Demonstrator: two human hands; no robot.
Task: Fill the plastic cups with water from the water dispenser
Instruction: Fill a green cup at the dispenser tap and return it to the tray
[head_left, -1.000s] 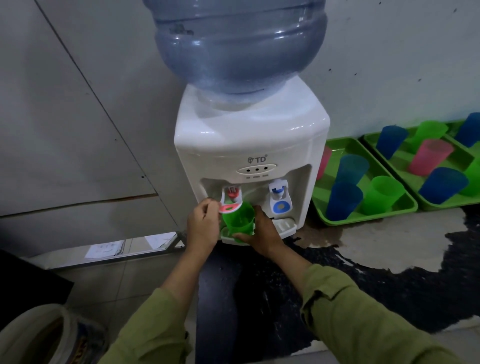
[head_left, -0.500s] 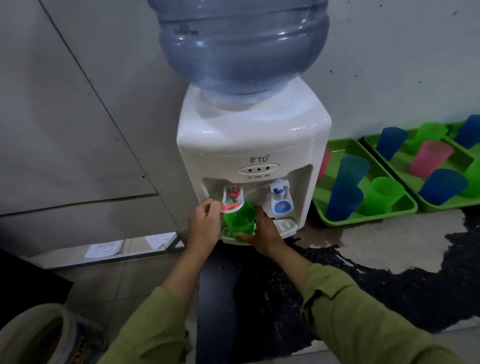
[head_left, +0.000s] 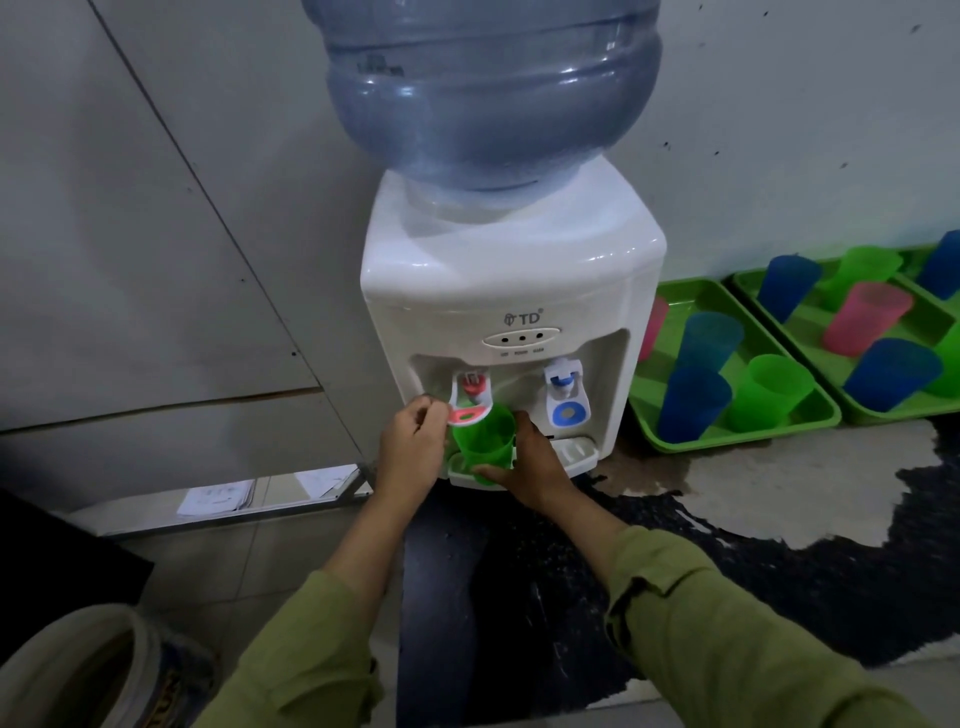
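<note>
The right grip (head_left: 535, 462) was wrapped round the green cup (head_left: 483, 441), holding it over the drip tray (head_left: 574, 449) beneath the red tap lever (head_left: 470, 413) of the water dispenser (head_left: 509, 291). The left grip (head_left: 410, 447) was curled against that lever. The dispenser stood by the tabletop's (head_left: 779, 478) left edge, with bare surface to its right, in front of the near tray (head_left: 727, 447). Any water in the cup could not be made out. A pink cup (head_left: 652, 327) was half hidden behind the dispenser, and the far tray (head_left: 883, 415) was cut off.

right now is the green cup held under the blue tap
No, the right hand holds the green cup under the red tap, not the blue tap.
</note>
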